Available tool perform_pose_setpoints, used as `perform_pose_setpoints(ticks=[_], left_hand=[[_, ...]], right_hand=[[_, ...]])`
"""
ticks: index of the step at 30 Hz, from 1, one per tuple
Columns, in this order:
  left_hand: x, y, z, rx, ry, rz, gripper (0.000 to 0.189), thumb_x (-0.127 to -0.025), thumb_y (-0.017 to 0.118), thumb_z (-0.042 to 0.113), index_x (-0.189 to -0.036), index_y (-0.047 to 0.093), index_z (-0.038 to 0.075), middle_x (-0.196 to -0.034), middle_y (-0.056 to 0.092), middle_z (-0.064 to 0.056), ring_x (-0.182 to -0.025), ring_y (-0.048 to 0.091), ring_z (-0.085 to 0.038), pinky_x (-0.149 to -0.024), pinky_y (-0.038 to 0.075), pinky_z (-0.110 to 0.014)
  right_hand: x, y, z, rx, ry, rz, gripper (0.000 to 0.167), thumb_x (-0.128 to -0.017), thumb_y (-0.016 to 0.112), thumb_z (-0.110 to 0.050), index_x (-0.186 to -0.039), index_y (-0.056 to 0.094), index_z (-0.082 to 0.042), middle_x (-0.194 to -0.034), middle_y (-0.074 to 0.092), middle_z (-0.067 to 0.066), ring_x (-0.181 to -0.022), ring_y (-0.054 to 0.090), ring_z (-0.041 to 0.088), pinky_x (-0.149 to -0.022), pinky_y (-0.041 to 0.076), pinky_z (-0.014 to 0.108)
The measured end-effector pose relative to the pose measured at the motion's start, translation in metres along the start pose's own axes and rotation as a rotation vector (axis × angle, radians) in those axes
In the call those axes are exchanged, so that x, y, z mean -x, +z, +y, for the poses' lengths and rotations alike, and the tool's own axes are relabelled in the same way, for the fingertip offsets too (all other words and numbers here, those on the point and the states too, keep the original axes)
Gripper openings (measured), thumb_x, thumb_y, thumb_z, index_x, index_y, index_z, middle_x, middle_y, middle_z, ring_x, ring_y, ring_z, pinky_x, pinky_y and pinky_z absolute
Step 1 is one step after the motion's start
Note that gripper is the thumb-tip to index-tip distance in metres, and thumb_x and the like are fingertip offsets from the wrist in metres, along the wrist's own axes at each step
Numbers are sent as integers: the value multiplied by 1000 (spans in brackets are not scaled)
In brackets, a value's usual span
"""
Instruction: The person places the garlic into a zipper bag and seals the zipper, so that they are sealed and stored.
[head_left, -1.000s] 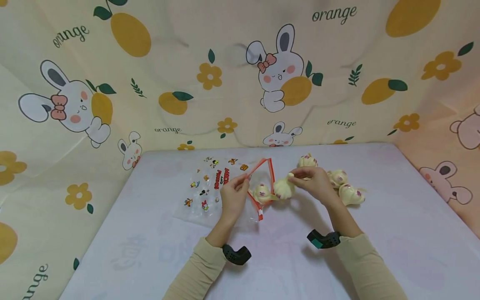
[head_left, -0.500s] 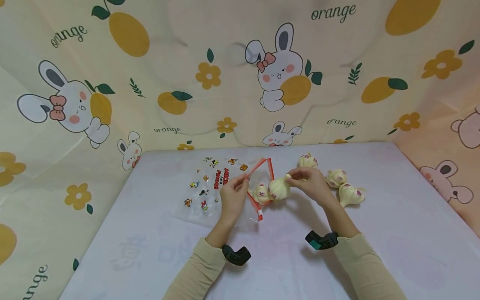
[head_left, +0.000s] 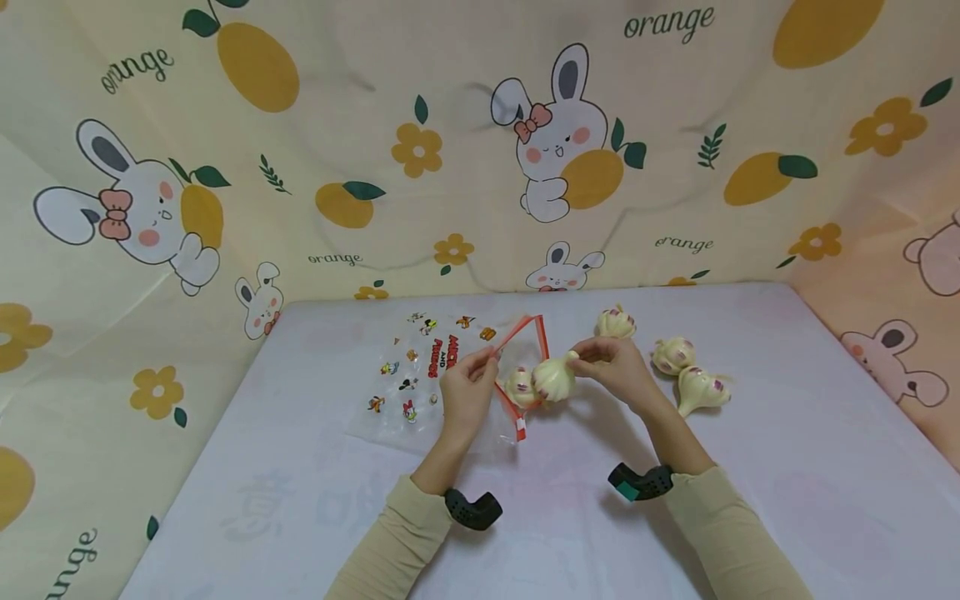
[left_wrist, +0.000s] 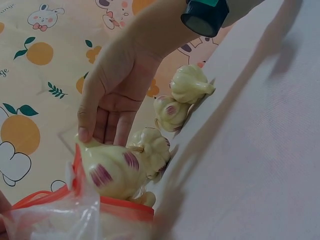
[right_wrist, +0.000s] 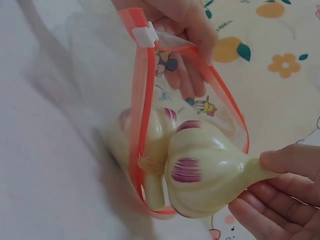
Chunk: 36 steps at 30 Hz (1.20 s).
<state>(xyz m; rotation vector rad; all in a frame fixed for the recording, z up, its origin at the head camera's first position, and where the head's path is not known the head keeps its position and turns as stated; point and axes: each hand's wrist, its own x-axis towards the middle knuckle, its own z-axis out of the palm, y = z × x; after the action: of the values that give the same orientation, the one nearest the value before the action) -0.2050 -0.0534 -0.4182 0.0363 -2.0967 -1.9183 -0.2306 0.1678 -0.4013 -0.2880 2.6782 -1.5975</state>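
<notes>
Five garlic bulbs [head_left: 553,381], one zip bag [head_left: 420,358], two hands [head_left: 467,392] [head_left: 618,369], two wrist cameras [head_left: 472,510] [head_left: 640,482], two sleeves [head_left: 397,533] [head_left: 731,533], one table [head_left: 262,500]

the head view is softly and evenly lit, the patterned cloth [head_left: 472,158] palest at far left and stretched toward the frame edges. faint, soft-edged shadows fall on the desk [head_left: 558,525] right of centre. both wrist views look dimmer and greyer; a long diffuse shadow crosses the left one diagonally, and small glints dot the held garlic [right_wrist: 205,165] in the right.
</notes>
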Motion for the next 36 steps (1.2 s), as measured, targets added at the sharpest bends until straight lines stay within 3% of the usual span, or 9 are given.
perform_pose_setpoints(ticks=[12, 20, 30, 36], left_hand=[[0, 1, -1, 22, 10, -4, 25, -90, 60, 2, -112, 68, -6, -109, 71, -25, -102, 70, -38, -81, 61, -18], [1, 2, 1, -13, -7, 2, 25, -90, 61, 3, -113, 68, -5, -109, 72, -23, -99, 72, -34, -78, 61, -17], [2, 1, 0, -14, 3, -8, 25, -90, 60, 4, -113, 68, -4, -109, 72, -24, -99, 72, -34, -77, 61, -15], [13, -4, 31, -12, 1, -22, 26, -89, 59, -2, -112, 65, -12, -108, 70, -29, -98, 71, -38, -78, 61, -16]], right_hand=[[-1, 5, 2, -41, 7, -7, 28, -88, 69, -11, -107, 66, 9, -101, 70, 25, -75, 59, -5, -67, 52, 10], [-2, 9, 4, -31, 5, 31, 29, -87, 69, -12, -109, 66, 7, -106, 69, 26, -77, 58, -6, -68, 51, 10], [-4, 17, 9, -111, -6, 73, 27, -88, 66, -4, -110, 64, 11, -107, 68, 31, -72, 58, -10, -68, 52, 9], [-3, 25, 11, -117, 14, 97, 27, -88, 67, -6, -110, 65, 9, -106, 69, 28, -74, 58, -11, -71, 52, 7]])
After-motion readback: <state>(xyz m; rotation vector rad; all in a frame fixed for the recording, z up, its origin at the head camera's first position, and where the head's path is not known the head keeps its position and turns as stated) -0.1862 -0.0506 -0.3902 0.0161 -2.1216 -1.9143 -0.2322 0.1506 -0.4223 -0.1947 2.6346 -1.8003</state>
